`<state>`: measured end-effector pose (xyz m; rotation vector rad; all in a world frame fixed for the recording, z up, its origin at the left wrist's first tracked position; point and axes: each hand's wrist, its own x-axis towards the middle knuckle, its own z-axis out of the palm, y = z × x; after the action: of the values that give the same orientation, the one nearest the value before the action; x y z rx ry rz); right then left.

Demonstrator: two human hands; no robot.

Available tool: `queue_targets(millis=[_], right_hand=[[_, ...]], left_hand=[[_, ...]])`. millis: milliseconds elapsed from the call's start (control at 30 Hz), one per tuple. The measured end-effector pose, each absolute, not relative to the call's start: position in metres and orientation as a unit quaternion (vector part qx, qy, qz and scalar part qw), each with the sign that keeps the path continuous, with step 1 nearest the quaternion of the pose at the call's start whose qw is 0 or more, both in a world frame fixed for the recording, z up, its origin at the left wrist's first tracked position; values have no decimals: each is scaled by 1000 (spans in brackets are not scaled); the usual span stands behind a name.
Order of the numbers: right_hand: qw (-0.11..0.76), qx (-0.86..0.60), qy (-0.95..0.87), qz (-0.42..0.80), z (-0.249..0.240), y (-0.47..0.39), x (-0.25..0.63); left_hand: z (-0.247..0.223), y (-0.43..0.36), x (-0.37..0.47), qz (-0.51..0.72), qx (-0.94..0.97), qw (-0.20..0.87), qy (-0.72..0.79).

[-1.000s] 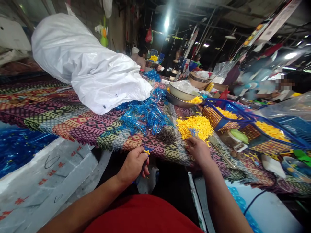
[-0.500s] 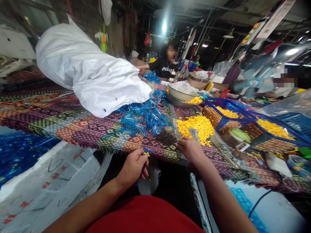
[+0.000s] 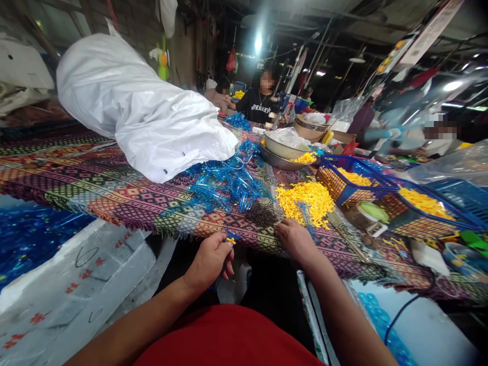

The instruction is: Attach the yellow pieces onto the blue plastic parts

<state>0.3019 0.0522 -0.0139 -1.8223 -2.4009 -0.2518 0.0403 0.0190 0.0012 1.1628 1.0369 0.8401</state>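
My left hand (image 3: 214, 258) is closed in a pinch in front of the table's fringed edge. Between its thumb and forefinger is a small yellow plastic piece (image 3: 231, 241) with a bit of blue plastic beside it. My right hand (image 3: 294, 238) rests at the near side of a heap of tiny dark pieces (image 3: 261, 215), its fingers bent together and their tips partly hidden. Just beyond that hand lies a pile of small yellow plastic pieces (image 3: 305, 201). Clear blue plastic parts (image 3: 229, 185) are spread behind the dark heap.
A big white sack (image 3: 160, 112) lies on the patterned cloth (image 3: 133, 208) to the left. Blue baskets (image 3: 343, 190) of yellow pieces and stacked metal bowls (image 3: 284, 147) stand right. Foam boxes (image 3: 87, 284) hold blue parts below. A co-worker (image 3: 261, 104) sits across the table.
My right hand has shifted slightly left along the dark heap's near edge. My left hand stays almost in place with the yellow piece. Across the table, the co-worker's arm has drawn back.
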Motion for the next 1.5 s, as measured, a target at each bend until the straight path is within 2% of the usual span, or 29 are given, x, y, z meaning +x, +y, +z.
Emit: queue_targets(millis=[133, 267, 633, 800, 1000, 1267, 1400, 1500], right_hand=[[100, -612, -781, -79, -18, 49, 302], [91, -599, -791, -82, -20, 47, 302], [190, -576, -792, -67, -29, 51, 305], [183, -569, -800, -54, -29, 50, 306], [240, -568, -787, -27, -29, 49, 309], [247, -544, -801, -42, -30, 48, 308], [314, -528, -789, 11, -22, 44, 302], [386, -516, -756, 116, -10, 34, 290]], left_hand=[[-1, 18, 41, 365, 506, 639, 449], [-1, 18, 41, 362, 509, 642, 445], [-1, 16, 45, 358, 523, 622, 460], [1, 15, 46, 354, 532, 616, 462], [-2, 15, 48, 347, 535, 613, 467], [2, 14, 50, 340, 538, 612, 470], [5, 13, 50, 334, 547, 601, 478], [4, 13, 51, 328, 565, 578, 489]])
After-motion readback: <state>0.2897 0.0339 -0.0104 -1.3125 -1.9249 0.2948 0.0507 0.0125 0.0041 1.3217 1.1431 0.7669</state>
